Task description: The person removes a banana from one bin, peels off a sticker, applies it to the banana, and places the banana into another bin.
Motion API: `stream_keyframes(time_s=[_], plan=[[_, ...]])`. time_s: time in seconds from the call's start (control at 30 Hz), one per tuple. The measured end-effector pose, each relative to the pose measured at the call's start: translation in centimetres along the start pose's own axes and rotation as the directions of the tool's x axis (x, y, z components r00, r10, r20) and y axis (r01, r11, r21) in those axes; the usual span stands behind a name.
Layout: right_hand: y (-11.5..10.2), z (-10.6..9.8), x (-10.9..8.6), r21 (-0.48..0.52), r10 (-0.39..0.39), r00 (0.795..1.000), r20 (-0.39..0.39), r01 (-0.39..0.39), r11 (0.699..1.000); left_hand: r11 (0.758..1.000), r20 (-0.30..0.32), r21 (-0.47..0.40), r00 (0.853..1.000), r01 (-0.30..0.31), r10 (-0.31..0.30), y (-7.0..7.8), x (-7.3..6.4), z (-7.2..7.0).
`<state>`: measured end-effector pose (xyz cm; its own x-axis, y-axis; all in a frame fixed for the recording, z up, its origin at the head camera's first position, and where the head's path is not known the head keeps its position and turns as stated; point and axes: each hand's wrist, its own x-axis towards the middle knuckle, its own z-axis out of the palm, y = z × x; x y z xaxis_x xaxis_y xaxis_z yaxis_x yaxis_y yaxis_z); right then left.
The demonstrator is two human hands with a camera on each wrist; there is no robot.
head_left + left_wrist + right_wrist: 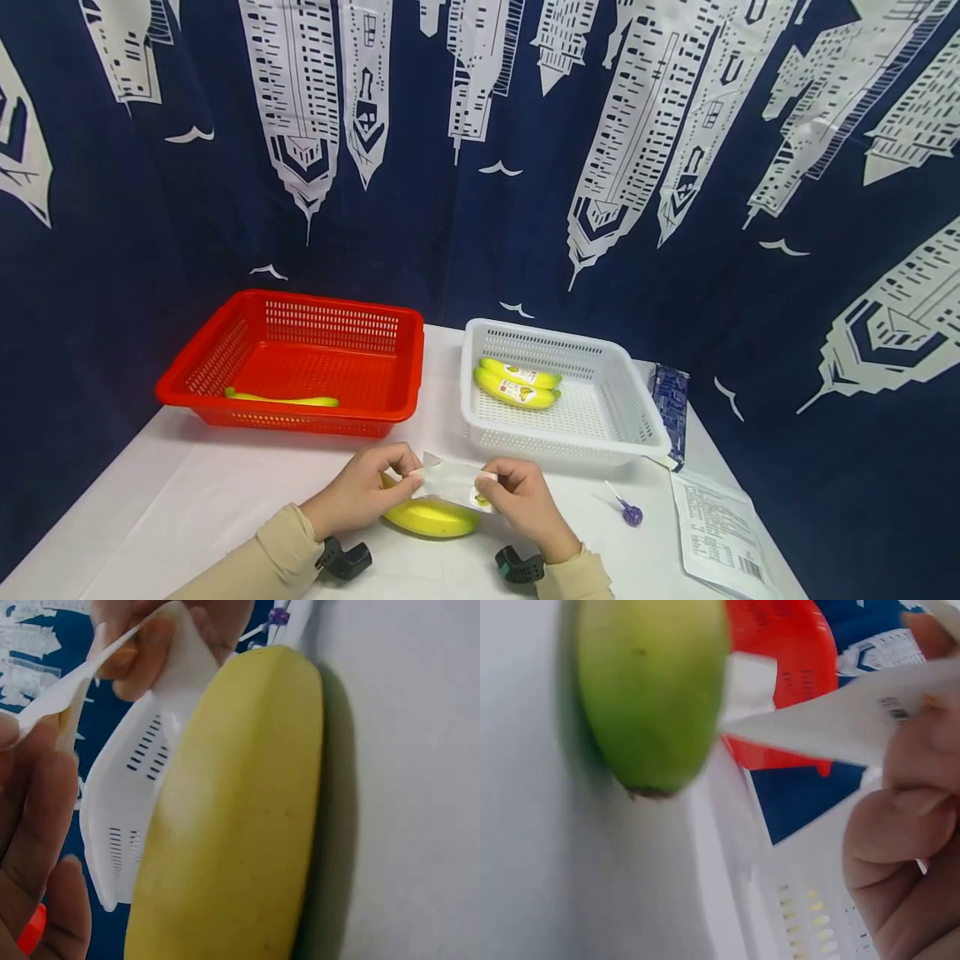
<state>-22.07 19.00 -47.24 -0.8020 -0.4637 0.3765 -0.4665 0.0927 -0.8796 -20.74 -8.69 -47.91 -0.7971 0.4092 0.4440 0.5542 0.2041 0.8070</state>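
Note:
Both hands hold a small white sticker sheet [452, 483] stretched between them, a round banana-print label at its right end. My left hand [367, 490] pinches the left end between thumb and fingers. My right hand [528, 504] pinches the right end, its thumb over the label. Just below the sheet a yellow banana [431, 518] lies on the white table, partly covered by the sheet and left hand in the head view. In the left wrist view the banana [232, 810] fills the middle; the right wrist view shows its greenish end [652, 697].
A red basket [401, 408] holding one thin yellow-green banana [281, 400] stands back left. The white basket [555, 446] beside it holds two labelled bananas [517, 390]. At the right are a purple lollipop [632, 515], a white printed pouch [720, 533] and a dark blue packet [670, 408].

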Motion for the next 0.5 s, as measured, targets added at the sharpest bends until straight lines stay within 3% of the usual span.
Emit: stream_keyframes(time_s=[0.27, 0.5], plan=[[0.09, -0.1, 0.01, 0.003, -0.01, 1.0, 0.025, 0.01, 1.0, 1.0, 0.049, 0.009, 0.999, 0.021, -0.022, 0.62, 0.0, -0.14], [-0.31, -0.34, 0.09, 0.004, -0.006, 0.999, 0.033, 0.005, 1.0, 0.998, 0.069, -0.037, 0.997, 0.048, -0.045, 0.71, 0.02, -0.12]])
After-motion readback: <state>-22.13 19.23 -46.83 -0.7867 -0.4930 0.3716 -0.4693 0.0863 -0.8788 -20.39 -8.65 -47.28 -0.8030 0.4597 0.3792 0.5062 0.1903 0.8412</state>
